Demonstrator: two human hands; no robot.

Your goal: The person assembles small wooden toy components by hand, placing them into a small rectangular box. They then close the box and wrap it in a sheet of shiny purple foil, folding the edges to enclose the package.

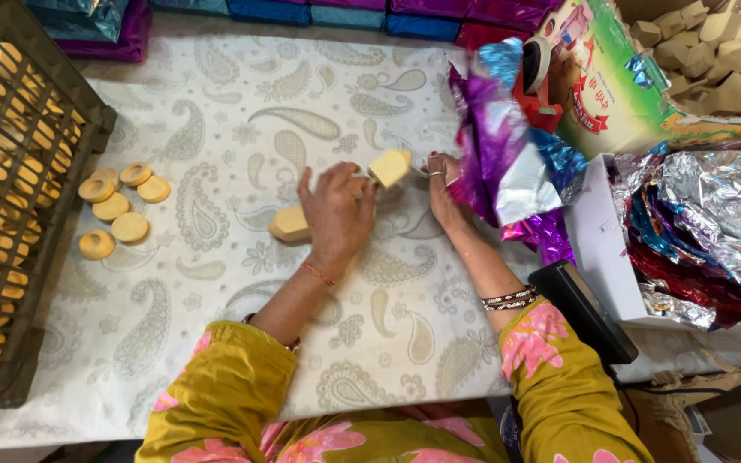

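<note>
Desk (242, 103): covered by a white cloth with a grey paisley print; it carries everything below.
Crate (10, 206): a dark slatted crate at the left edge of the desk, filled with pale wooden pieces that show through the slats.
Cardboard box (619, 81): at upper right, tilted open, with loose wooden blocks inside it.
White tray (598, 249): at right, piled with crumpled foil sheets in silver, red and blue.
Wrapped packets (345, 13): a row of blue and purple foil-covered packets along the far edge of the desk; judging by these, some wrapping is done already.
Foil sheet (495, 146): purple, blue and silver, loose and crumpled, just right of the hands; it does not yet enclose anything.
Left hand (336, 214): palm down, fingers curled over a wooden toy piece, pressing it to the cloth.
Right hand (442, 184): fingers lie at the edge of the foil sheet; whether they pinch it or only touch it, I cannot tell.
Wooden toy piece (388, 167): a pale block on a thin stem, with a second block (289, 225) showing left of the left hand; it lies mid-desk, bare, beside the foil.
Wooden discs (117, 210): six small round discs in a loose cluster near the crate, unwrapped.
Progress: as far as can be judged, this piece is at the start of wrapping, with the crate and box holding much still to do.
</note>
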